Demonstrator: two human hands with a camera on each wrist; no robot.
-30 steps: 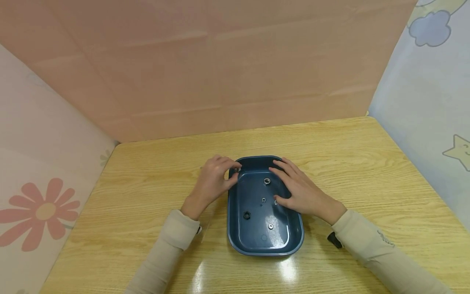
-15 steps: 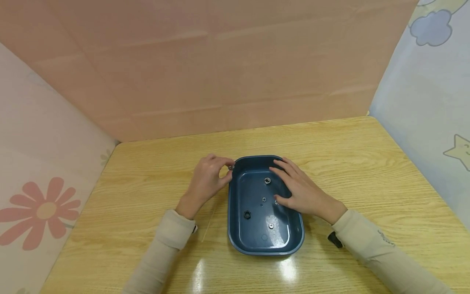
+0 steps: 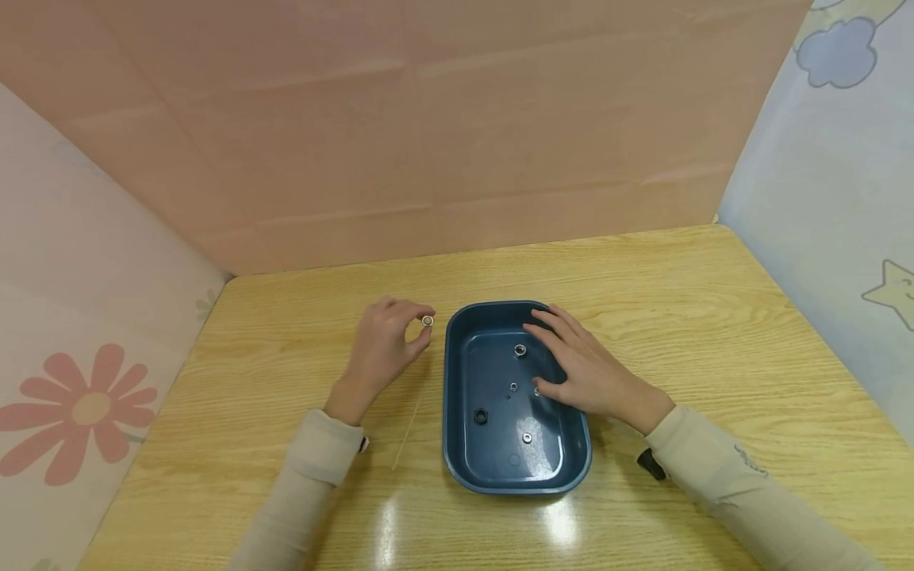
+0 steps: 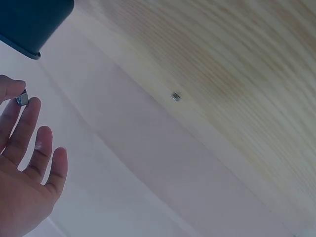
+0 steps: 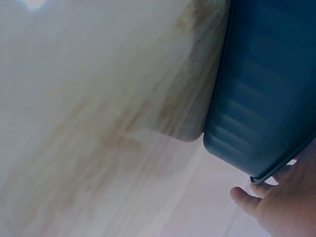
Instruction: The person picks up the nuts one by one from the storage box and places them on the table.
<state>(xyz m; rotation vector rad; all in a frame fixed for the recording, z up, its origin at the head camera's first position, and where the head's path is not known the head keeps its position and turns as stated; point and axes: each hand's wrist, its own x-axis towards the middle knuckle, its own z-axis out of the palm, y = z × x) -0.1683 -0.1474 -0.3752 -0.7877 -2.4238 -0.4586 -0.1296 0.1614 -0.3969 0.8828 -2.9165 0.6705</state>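
Pinching one held nut (image 3: 428, 321) between thumb and finger of the left hand (image 3: 382, 342), grip narrow, at 10 o'clock from the blue tray (image 3: 496, 456), just clear of its rim. Resting the right hand (image 3: 581, 369) across the tray's 2 o'clock edge, fingers spread, not visibly gripping anything. Counting five more inside: silver nut (image 3: 520, 350) at 12, tiny nut (image 3: 513, 387) near centre, half-hidden nut (image 3: 539, 392) at 3 by the right hand (can't tell if touching), dark nut (image 3: 481, 416) at 8, small pale nut (image 3: 527, 438) near 6. Spotting a loose metal piece (image 4: 176, 96), probably a nut, on the table (image 3: 678, 317), 3 o'clock from the held nut in left wrist view. Judging as part-way: one out and in hand, likely one out on wood, five not yet lifted.
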